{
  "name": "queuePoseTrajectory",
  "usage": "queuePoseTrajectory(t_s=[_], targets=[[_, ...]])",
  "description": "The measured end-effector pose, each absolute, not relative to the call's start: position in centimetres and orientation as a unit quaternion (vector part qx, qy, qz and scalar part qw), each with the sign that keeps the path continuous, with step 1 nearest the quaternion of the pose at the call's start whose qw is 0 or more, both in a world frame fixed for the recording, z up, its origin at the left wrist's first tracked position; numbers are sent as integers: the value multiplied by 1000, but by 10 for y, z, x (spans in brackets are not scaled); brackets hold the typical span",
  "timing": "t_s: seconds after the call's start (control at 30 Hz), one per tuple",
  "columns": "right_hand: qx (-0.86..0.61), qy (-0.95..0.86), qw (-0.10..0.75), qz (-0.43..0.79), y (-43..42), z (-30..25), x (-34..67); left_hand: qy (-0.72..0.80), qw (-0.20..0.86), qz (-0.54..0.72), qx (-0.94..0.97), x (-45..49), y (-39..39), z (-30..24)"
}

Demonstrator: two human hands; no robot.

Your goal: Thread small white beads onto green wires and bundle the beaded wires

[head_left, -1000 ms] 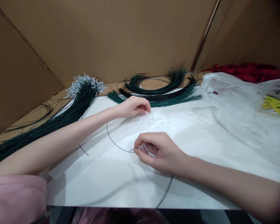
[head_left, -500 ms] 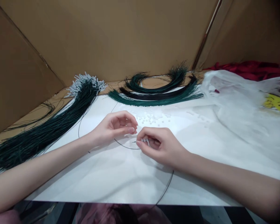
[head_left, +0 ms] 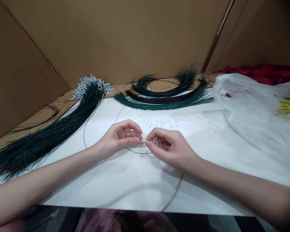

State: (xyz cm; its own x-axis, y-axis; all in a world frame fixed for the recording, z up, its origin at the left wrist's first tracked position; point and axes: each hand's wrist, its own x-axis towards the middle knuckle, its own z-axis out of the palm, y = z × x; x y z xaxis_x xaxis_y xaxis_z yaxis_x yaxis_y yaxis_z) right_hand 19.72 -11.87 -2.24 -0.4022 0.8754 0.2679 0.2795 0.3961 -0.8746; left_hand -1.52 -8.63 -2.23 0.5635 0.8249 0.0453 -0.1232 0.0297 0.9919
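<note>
My right hand [head_left: 171, 143] pinches a thin dark cord [head_left: 163, 142] between thumb and forefinger. Several small white beads [head_left: 155, 142] sit on the cord inside its grip. The cord's tip pokes out leftward from the fingers. My left hand [head_left: 123, 137] is closed in a pinch right at that tip. Whatever lies between its thumb and finger is too small to make out. Another stretch of dark cord [head_left: 138, 152] curves below both hands, and a loop [head_left: 175, 192] hangs over the table's front edge. Loose white beads [head_left: 159, 122] lie just beyond the hands.
A long bundle of dark green cords [head_left: 62, 125] with white-beaded ends [head_left: 91, 86] lies at left. Curved cord bundles [head_left: 166, 104] rest at the back. On the right are a clear plastic bag [head_left: 251, 109] and red fabric [head_left: 261, 73]. Cardboard walls [head_left: 125, 38] enclose the white tabletop [head_left: 106, 187].
My left fingertips have come down to the cord's tip, which stood apart from them before. My right hand has shifted slightly right and up, still gripping the beaded cord. The view moved a little.
</note>
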Motion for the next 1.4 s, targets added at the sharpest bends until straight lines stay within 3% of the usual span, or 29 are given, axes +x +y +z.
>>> queuePoseTrajectory(t_s=[1.4], targets=[[-397, -742, 384, 380, -118, -23, 198, 259, 610, 384, 643, -13, -90, -24]])
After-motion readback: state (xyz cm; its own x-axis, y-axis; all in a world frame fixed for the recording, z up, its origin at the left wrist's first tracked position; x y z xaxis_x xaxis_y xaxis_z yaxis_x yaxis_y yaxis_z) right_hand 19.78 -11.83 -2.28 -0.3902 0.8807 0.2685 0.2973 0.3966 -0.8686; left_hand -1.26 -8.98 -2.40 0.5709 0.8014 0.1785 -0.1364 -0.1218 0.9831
